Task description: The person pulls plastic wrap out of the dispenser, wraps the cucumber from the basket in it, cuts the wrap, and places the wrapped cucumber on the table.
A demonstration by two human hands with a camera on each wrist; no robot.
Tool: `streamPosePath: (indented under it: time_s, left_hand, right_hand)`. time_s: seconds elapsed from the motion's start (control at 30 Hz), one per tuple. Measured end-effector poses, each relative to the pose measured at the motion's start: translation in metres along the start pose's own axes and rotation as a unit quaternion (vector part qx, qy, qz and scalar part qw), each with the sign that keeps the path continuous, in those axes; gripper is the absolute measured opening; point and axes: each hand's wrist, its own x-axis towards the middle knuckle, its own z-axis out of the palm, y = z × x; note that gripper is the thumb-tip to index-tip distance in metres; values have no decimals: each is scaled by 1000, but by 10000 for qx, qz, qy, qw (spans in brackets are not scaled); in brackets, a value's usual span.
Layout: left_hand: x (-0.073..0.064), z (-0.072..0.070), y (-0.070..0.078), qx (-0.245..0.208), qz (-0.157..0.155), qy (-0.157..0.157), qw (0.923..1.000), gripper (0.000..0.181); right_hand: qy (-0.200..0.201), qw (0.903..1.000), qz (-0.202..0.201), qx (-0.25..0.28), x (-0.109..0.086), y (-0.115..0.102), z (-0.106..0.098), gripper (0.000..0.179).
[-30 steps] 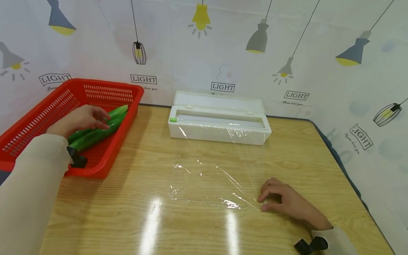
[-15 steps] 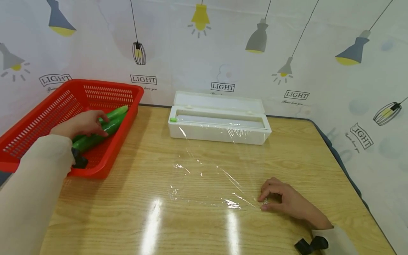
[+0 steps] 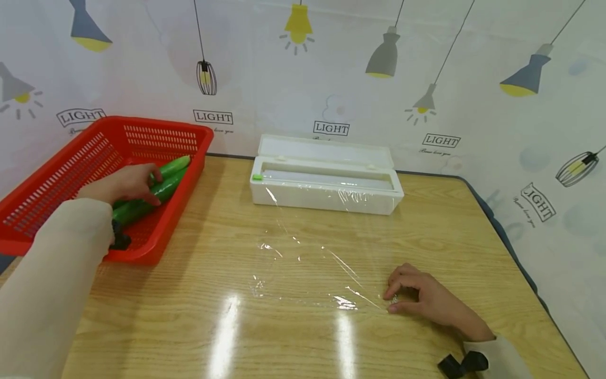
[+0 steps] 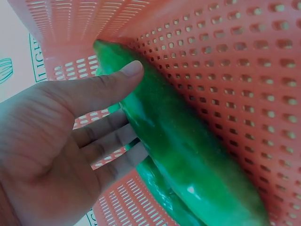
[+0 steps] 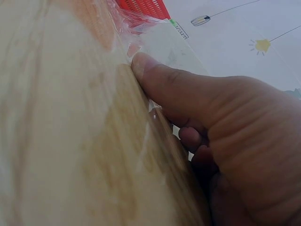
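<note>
In the red basket, my left hand (image 3: pixel 128 183) grips a green cucumber (image 4: pixel 178 146). In the left wrist view the thumb lies over its upper side and the fingers reach behind it. Another cucumber (image 4: pixel 160 188) lies beside it, partly hidden. On the right of the table, my right hand (image 3: pixel 428 302) pinches the near right corner of a clear sheet of cling film (image 3: pixel 303 258). The film runs over the table from a white cling film dispenser (image 3: pixel 326 197), whose lid stands raised. In the right wrist view the thumb presses at the film's edge.
The red plastic basket (image 3: pixel 163 231) stands at the left, its slotted walls rising around the cucumbers. A green slider (image 3: pixel 257 178) sits at the dispenser's left end. Behind the wooden table (image 3: pixel 199 326) hangs a backdrop (image 3: pixel 265 63) printed with lamps.
My left hand has moved slightly right and down onto the cucumber, taking hold of it. The right hand, film and dispenser have stayed in place.
</note>
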Motion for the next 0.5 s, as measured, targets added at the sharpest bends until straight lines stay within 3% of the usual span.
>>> streamPosePath:
  time_s: [0.27,0.5]
  left_hand:
    - [2,1,5,-330,-399,-543,9972,77]
    - [3,2,7,-339,-515,-676,9958,86]
  right_hand:
    - [3,9999,-115,42,0,-1,1,23]
    - [6,10000,-36,32,-1,0,1,23]
